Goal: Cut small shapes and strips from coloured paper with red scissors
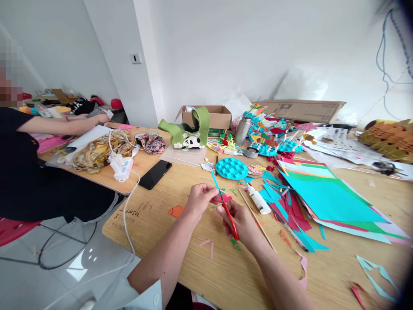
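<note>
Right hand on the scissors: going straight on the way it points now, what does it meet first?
Most likely the left hand, pinching a teal paper strip just ahead of the red-handled scissors; depth is unclear, so it might just miss.

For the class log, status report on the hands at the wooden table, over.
Left hand pinching thin teal paper strip. Right hand gripping red-handled scissors at the strip. White glue bottle and thin wooden stick lie beside right hand.

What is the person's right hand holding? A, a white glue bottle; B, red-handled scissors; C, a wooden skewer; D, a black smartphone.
B: the right hand grips red-handled scissors, their blades at a teal paper strip held by the left hand.
</note>
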{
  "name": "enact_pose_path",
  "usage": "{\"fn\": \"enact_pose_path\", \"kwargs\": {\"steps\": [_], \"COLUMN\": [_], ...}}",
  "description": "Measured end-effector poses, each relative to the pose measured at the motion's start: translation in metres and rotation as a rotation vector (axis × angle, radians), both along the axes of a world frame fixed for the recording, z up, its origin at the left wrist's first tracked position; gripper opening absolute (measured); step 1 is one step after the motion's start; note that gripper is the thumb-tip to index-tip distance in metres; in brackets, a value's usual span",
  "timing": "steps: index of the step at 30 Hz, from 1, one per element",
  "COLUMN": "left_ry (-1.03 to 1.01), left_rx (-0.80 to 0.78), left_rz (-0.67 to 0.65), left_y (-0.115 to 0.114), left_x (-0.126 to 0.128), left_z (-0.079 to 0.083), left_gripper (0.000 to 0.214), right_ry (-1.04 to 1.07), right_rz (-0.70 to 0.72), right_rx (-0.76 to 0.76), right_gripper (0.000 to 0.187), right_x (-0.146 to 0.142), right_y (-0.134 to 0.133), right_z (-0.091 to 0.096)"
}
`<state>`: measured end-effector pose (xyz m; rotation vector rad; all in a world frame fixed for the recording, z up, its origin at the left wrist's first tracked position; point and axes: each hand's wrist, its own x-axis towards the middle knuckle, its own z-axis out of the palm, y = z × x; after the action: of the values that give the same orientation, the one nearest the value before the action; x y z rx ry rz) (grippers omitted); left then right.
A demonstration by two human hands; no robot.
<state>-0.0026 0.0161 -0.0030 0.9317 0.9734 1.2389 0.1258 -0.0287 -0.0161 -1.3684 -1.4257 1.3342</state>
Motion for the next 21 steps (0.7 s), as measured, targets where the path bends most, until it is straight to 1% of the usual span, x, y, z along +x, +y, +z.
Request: {"fn": "enact_pose_path", "kwargs": {"steps": [9, 21], "left_ry": [-0.009, 0.015], "left_rx": [-0.009, -0.012], "left_rz": [-0.003, -0.016], "left_y": [0.0008, 0.0011], "left_x": [0.0002, 0.0000], "left_z": [-0.0009, -0.0024], "left_gripper": [0.015, 0.016], "right_ry": [0.001, -0.054], "right_rz": [-0.005, 0.001], "right_rx": [-0.014, 0.031], "right_gripper": [0.043, 0.043], "right_x": [-0.0010, 0.0007], "right_y": [-0.0007, 0.0015], "right_z": [0.0002, -0.0032]}}
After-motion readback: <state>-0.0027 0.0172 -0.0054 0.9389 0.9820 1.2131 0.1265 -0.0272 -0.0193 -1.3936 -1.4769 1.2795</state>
